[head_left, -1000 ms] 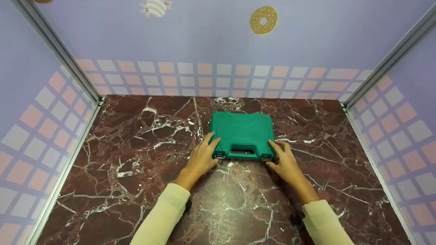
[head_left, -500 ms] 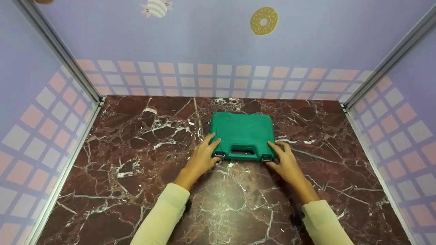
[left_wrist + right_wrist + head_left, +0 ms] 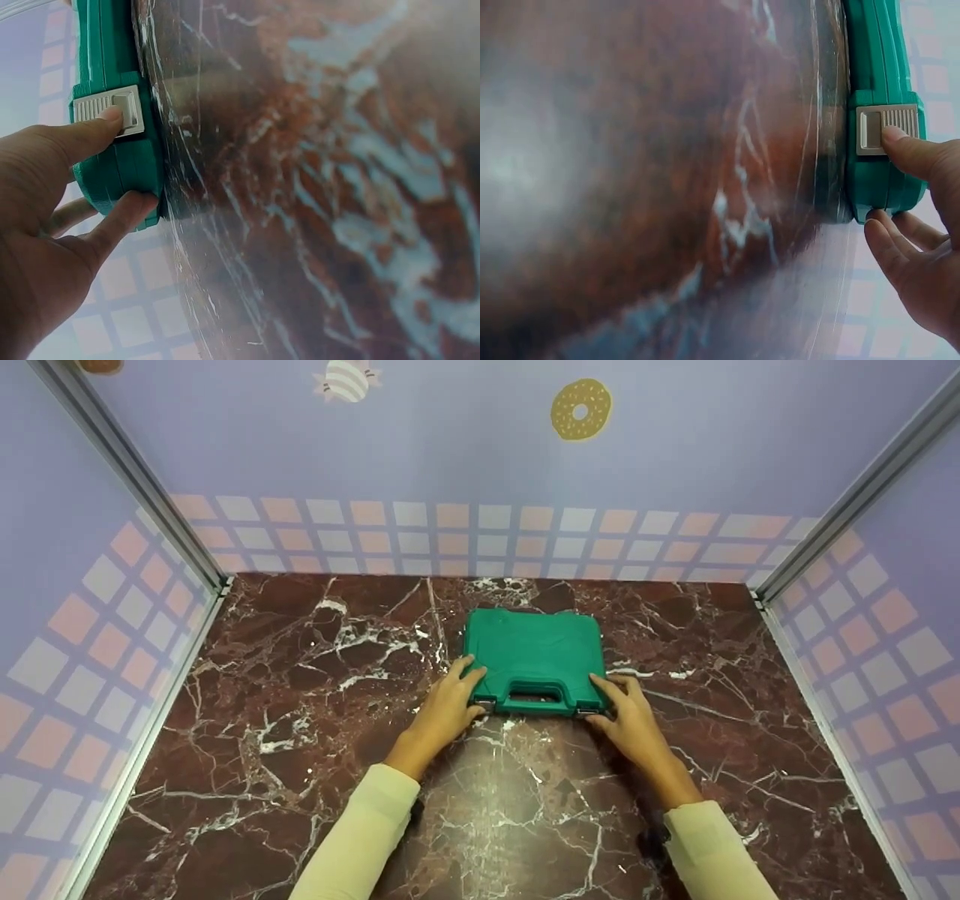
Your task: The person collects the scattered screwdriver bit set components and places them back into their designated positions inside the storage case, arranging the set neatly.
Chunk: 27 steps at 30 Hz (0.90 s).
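Note:
A green plastic carrying case (image 3: 534, 645) lies flat on the marbled surface, its lid down and its handle facing me. My left hand (image 3: 446, 705) holds the front left corner. In the left wrist view that thumb rests on a silver latch (image 3: 127, 105), with the fingers round the case's side. At the front right corner my right hand (image 3: 630, 716) grips likewise. Its thumb touches the other ribbed latch (image 3: 874, 131) in the right wrist view, and fingertips lie against the case's end. Both latches appear fastened.
The dark red marbled tabletop (image 3: 300, 780) extends around the case. Lilac walls with pink and white squares (image 3: 450, 540) enclose it at the back and both sides, with metal corner posts (image 3: 172, 517) between them.
Both hands and the case keep nearly the same place. The head view has shifted very slightly, so the scene sits a little lower.

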### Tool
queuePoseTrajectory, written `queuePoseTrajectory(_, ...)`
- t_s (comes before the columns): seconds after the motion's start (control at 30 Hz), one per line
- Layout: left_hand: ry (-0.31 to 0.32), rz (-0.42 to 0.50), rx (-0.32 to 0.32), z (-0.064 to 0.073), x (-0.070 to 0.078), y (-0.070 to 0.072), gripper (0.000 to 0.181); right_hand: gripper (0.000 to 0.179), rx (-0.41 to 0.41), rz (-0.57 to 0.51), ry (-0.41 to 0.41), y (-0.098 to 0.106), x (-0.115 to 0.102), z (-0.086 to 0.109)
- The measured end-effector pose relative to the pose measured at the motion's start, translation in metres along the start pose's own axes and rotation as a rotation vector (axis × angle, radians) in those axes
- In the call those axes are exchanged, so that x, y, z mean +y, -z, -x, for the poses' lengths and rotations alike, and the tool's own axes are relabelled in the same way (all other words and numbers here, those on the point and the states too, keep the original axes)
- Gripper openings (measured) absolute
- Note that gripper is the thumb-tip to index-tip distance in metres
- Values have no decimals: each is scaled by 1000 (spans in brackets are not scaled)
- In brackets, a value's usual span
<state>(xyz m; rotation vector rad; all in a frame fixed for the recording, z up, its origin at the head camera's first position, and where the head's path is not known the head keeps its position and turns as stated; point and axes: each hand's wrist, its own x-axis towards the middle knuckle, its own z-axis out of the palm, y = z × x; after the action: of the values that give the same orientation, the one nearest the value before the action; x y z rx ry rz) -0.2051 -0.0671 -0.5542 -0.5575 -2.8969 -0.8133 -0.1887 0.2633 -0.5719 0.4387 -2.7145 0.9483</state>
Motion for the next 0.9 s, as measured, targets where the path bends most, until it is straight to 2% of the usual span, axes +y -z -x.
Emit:
queuePoseTrajectory(0.37,-9,23,-2,1,-2,2,68,63,22,2,0,1,2,-3)
queuePoseTrajectory(0.7,-29,9,4,1,-1,2,67,64,-31,12,-49,5,0,-6)
queuePoseTrajectory(0.9,-32,-1,2,1,0,3,66,63,-35,20,-65,7,-1,-8)
